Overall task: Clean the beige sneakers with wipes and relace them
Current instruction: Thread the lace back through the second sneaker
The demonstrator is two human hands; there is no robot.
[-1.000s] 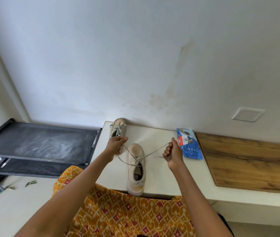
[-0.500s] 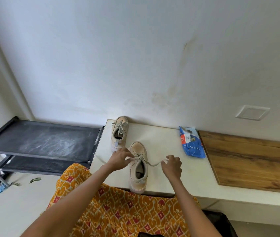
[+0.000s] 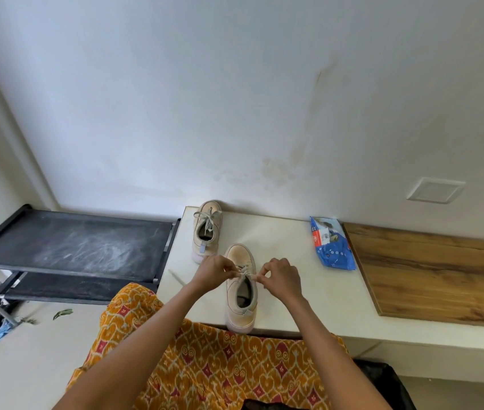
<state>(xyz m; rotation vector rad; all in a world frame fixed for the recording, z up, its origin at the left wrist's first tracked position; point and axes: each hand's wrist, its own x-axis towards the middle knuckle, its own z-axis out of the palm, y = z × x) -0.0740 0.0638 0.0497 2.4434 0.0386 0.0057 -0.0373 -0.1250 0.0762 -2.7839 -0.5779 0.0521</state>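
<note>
Two beige sneakers stand on a white ledge (image 3: 282, 250), toes toward the wall. The far sneaker (image 3: 207, 229) is laced and tied. The near sneaker (image 3: 240, 287) sits with its heel at the ledge's front edge. My left hand (image 3: 215, 272) and my right hand (image 3: 280, 276) meet over its tongue, each pinching a part of the grey lace (image 3: 245, 270). One loose lace end (image 3: 177, 279) trails left across the ledge. A blue wipes pack (image 3: 332, 243) lies to the right, near the wall.
A black shoe rack (image 3: 72, 247) stands left of the ledge. A wooden board (image 3: 436, 270) covers the ledge's right part. An orange patterned cloth (image 3: 211, 368) covers my lap below the ledge. A wall plate (image 3: 434, 189) sits at the right.
My hands came in from a wide pull on the lace ends and now meet close together over the near sneaker's tongue. The view also shifted slightly.
</note>
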